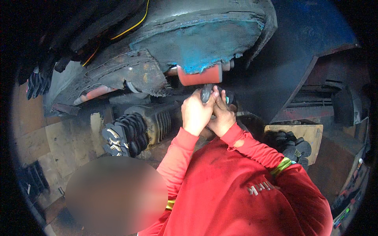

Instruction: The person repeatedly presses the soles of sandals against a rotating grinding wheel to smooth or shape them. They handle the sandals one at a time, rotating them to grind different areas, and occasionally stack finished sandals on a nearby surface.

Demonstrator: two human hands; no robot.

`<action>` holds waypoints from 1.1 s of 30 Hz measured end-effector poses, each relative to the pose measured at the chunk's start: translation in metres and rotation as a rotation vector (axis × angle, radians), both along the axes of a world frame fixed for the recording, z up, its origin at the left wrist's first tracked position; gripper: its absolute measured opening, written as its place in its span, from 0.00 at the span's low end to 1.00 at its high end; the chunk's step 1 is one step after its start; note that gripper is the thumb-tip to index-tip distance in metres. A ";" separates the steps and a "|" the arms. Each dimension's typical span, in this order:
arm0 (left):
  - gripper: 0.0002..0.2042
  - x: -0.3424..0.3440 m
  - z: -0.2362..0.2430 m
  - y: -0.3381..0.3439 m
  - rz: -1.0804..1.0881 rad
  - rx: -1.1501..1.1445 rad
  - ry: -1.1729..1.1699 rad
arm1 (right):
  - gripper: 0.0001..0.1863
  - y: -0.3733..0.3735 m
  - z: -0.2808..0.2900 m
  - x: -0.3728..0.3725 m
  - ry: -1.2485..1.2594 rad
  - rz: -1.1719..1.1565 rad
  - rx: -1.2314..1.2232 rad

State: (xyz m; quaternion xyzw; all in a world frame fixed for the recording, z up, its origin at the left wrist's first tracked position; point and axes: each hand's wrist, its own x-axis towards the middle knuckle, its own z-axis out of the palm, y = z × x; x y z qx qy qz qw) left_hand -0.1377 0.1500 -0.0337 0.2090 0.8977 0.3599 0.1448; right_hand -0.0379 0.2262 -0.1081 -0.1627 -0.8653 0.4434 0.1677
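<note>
Just below an orange-red roller [200, 76] of a machine, both my hands are close together. My left hand [195, 113] is closed round a dark grey piece [206, 93] with a rounded end, which looks like a shoe sole. My right hand [221, 117] presses against the same piece from the right, its fingers bunched and pointing up toward the roller. The piece's tip reaches up close to the roller's lower edge; I cannot tell whether they touch. Most of the piece is hidden by my fingers. A dark hood [197, 43] coated with blue dust hangs over the roller.
A stack of black sandal soles [126, 135] stands to the left beside a ribbed dark housing [157, 120]. More dark soles [295, 149] lie on a cardboard sheet [315, 135] at the right. A second reddish roller [96, 93] shows farther left. Blue machine panel [291, 67] rises at right.
</note>
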 end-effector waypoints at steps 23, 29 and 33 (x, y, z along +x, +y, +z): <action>0.23 0.009 0.010 0.006 0.065 0.056 -0.104 | 0.43 0.025 0.009 0.005 0.003 0.177 0.255; 0.16 0.025 0.031 -0.004 0.044 0.080 0.100 | 0.34 0.016 0.006 0.005 0.205 0.143 0.190; 0.17 0.019 0.026 0.004 0.014 -0.021 0.061 | 0.36 0.017 0.003 0.004 0.171 0.119 0.168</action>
